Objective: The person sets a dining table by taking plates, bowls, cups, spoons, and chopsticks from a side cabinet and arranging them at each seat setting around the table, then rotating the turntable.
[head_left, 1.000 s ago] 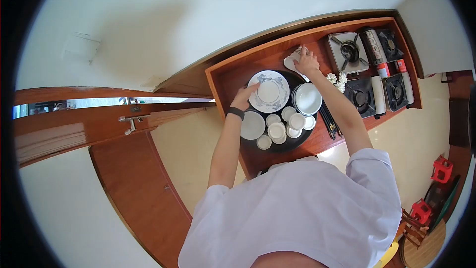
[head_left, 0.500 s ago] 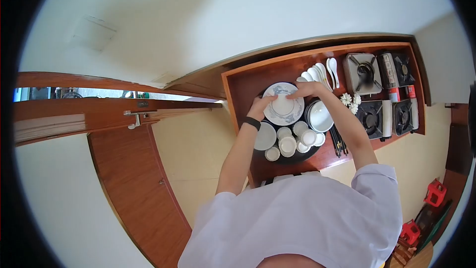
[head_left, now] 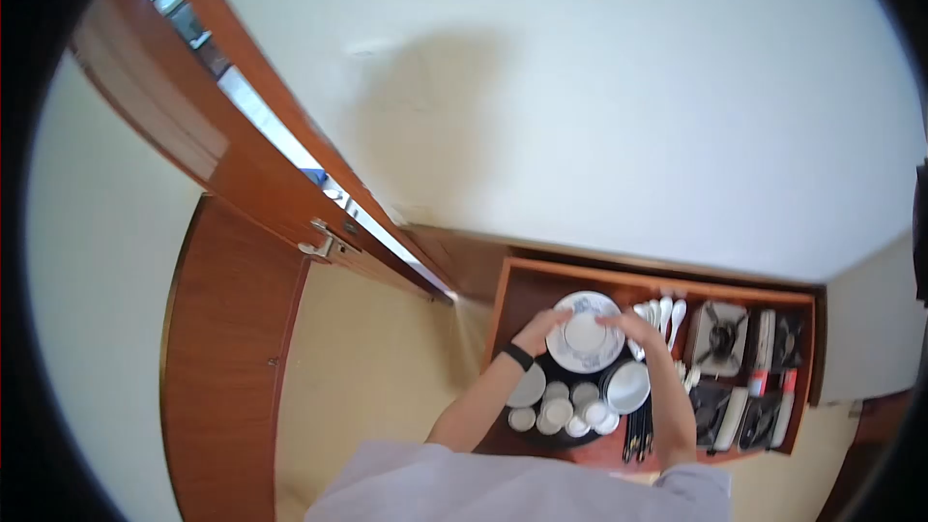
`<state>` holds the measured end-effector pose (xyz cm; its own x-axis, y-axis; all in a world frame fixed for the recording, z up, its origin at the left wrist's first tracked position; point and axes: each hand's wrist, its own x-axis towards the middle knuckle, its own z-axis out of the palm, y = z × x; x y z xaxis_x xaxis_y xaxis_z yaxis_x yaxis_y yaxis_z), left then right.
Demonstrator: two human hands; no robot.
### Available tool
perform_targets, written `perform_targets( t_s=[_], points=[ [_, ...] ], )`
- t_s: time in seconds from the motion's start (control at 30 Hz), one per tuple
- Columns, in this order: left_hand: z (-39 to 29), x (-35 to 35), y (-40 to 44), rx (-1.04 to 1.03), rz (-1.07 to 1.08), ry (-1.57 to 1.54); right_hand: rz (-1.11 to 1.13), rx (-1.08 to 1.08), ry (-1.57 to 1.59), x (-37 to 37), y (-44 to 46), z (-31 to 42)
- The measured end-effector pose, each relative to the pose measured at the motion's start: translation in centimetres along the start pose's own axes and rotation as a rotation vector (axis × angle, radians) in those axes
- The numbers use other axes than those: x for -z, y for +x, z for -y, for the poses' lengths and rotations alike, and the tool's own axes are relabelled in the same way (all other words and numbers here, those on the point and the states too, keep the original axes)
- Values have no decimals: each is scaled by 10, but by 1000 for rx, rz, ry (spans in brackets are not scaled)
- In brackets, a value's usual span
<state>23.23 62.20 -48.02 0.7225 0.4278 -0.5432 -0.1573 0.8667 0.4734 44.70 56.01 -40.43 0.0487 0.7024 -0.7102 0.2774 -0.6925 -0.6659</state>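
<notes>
Having left the white spoons [head_left: 677,317], the right hand [head_left: 635,328] joins the left hand [head_left: 538,333] at a patterned plate [head_left: 585,334] over the black tray [head_left: 554,372], both curled partly closed with thumbs across the plate's rim, giving it a two-sided hold.

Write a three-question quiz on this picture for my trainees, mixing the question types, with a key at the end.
1. Multiple choice: what are the left hand and the right hand holding?
A) a bowl
B) a patterned plate
C) a bundle of chopsticks

2. True or false: the dark wristband is on the left wrist.

3. Short answer: which lies nearer the plate, the white spoons or the silver stove?

Key: 1. B; 2. True; 3. The white spoons.
</notes>
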Motion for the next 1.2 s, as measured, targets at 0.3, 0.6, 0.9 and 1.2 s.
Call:
perform_targets(
  t_s=[0.3, 0.6, 0.9, 1.2],
  points=[
    [-18, -69, -74, -252, 32, 138, -41, 192, 688, -20, -97, 20],
    [41, -108, -280, -169, -180, 376, 53, 223, 761, -149, -242, -19],
    [239, -93, -379, -341, -705, -7, 693, -344, 617, -196, -315, -81],
    [391, -114, -480, -959, -946, -376, 1092, -59, -35, -307, -379, -84]
  ],
)
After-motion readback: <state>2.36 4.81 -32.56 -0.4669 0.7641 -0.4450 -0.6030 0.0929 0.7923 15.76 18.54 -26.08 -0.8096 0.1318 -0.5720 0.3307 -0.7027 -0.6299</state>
